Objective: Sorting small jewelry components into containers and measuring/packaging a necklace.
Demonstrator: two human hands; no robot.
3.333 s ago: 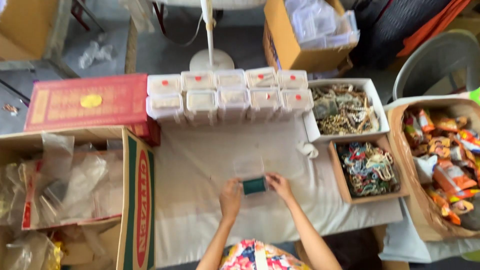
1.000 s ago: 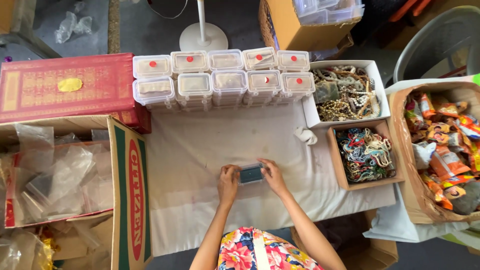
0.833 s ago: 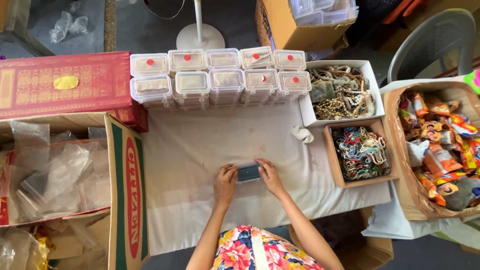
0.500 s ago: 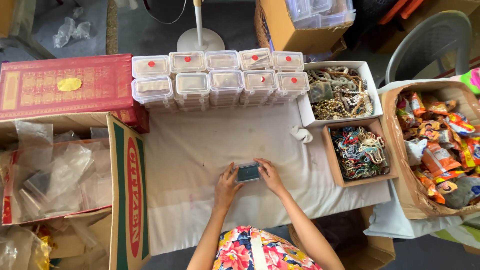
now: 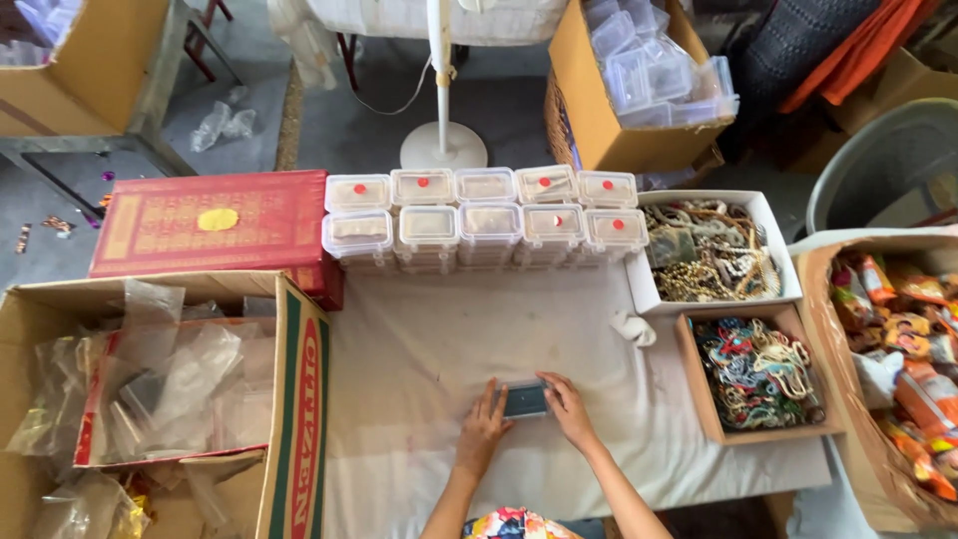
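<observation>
Hands have barely moved over the last second — both stay at the near edge of the desk (image 5: 419,349), pressed to the same small clear plastic box (image 5: 525,399), while the view itself has drifted a little. A few seconds back the box sat in much the same spot between the palms, so the work looks like steady pressing or closing on one box rather than carrying it anywhere.

The left hand (image 5: 484,431) lies flat with its fingers spread against the box's left side; the right hand (image 5: 569,407) curls over the right side, fingers bent down onto the lid edge. Both sets of fingers are clamped on the box from opposite sides.

The box itself is low and rectangular, see-through with a dark greenish look inside; what it holds is too small to tell. It rests on the white cloth, well apart from the two rows of stacked clear boxes (image 5: 479,225) with red dots at the far edge. To the right stand a white tray of pale bead strings (image 5: 711,250) and a brown tray of coloured bands (image 5: 758,371) — neither is touched. A red book-like case (image 5: 215,228) lies at far left.
</observation>
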